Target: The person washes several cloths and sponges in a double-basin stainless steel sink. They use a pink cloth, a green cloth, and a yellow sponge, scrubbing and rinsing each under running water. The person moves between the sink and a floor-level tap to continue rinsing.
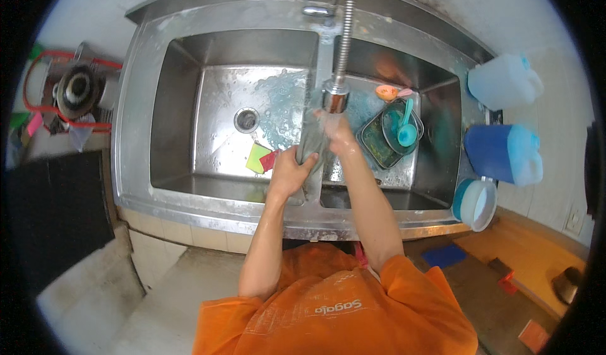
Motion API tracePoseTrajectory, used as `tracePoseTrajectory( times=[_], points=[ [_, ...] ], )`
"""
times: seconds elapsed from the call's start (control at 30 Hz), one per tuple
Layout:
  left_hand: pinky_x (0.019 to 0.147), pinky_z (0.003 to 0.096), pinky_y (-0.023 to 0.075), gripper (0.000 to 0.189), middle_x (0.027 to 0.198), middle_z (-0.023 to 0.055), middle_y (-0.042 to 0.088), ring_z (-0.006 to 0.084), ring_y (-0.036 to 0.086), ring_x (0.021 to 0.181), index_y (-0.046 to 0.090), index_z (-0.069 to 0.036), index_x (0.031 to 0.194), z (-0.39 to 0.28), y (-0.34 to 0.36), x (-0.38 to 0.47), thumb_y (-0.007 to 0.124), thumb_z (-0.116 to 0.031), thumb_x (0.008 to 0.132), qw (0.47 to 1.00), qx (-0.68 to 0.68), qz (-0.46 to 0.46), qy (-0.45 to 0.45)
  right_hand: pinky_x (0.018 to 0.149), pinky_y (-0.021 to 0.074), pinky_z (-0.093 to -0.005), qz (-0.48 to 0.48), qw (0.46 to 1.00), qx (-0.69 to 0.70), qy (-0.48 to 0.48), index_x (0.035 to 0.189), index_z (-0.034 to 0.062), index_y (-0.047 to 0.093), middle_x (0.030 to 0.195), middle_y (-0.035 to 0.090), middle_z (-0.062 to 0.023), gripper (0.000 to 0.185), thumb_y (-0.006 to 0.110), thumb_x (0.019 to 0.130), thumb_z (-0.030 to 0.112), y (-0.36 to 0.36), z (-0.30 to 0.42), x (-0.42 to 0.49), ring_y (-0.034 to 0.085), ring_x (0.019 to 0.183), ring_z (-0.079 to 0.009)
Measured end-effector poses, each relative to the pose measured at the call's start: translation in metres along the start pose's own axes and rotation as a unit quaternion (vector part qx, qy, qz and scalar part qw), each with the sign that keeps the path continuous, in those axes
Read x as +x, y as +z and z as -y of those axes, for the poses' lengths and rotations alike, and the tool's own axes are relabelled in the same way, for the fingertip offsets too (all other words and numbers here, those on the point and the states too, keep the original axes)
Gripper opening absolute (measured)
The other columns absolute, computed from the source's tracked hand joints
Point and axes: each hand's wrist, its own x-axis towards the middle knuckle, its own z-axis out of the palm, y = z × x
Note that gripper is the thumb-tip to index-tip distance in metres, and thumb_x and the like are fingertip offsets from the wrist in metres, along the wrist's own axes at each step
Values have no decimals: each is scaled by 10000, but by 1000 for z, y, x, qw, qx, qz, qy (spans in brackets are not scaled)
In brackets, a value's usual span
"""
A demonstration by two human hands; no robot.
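Observation:
Above the divider between two steel basins, my left hand (289, 171) grips the near side of a clear, wet container or lid (312, 139); its exact kind is hard to tell. My right hand (339, 130) is at its far right side, just below the spray faucet head (336, 97), the fingers partly hidden by blur and water. Beside my left hand, a yellow-green sponge (256, 158) and a red cloth or pad (269, 161) lie in the left basin. To the right of my right hand, a clear rectangular container (376, 139) holds a smaller round one with a turquoise scoop (407, 135).
An orange bowl-like item (386, 92) sits at the back of the right basin. On the right ledge stand a pale-blue jug (502, 83), a dark-blue jug (497, 154) and a white tub (478, 203). A red-railed rack (75, 118) is on the left. The coiled faucet hose (348, 33) hangs centrally.

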Motion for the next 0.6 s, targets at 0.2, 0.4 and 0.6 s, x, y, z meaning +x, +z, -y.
tracePoseTrajectory(
  times=[0.2, 0.4, 0.6],
  points=[
    [753, 476, 517, 457, 882, 252, 680, 400, 677, 826, 571, 42, 1150, 37, 32, 10, 570, -331, 886, 984, 168, -58, 12, 669, 513, -406, -146, 880, -349, -286, 988, 37, 652, 890, 679, -144, 335, 675, 875, 351, -18, 37, -2, 668, 753, -314],
    [697, 495, 535, 490, 981, 229, 653, 384, 686, 783, 418, -2, 1264, 59, 73, 19, 540, -323, 914, 974, 214, -68, -2, 624, 488, -478, -65, 744, -569, -344, 824, 32, 667, 850, 621, -219, 422, 658, 854, 453, 31, 20, -100, 616, 694, -402],
    [567, 435, 550, 488, 856, 168, 619, 340, 695, 716, 428, -11, 1261, 52, 73, 10, 554, -337, 920, 947, 291, -135, 29, 628, 485, -488, -203, 650, -601, -418, 751, 18, 660, 797, 593, -250, 423, 604, 896, 412, 32, 14, -27, 598, 683, -411]
  ],
)
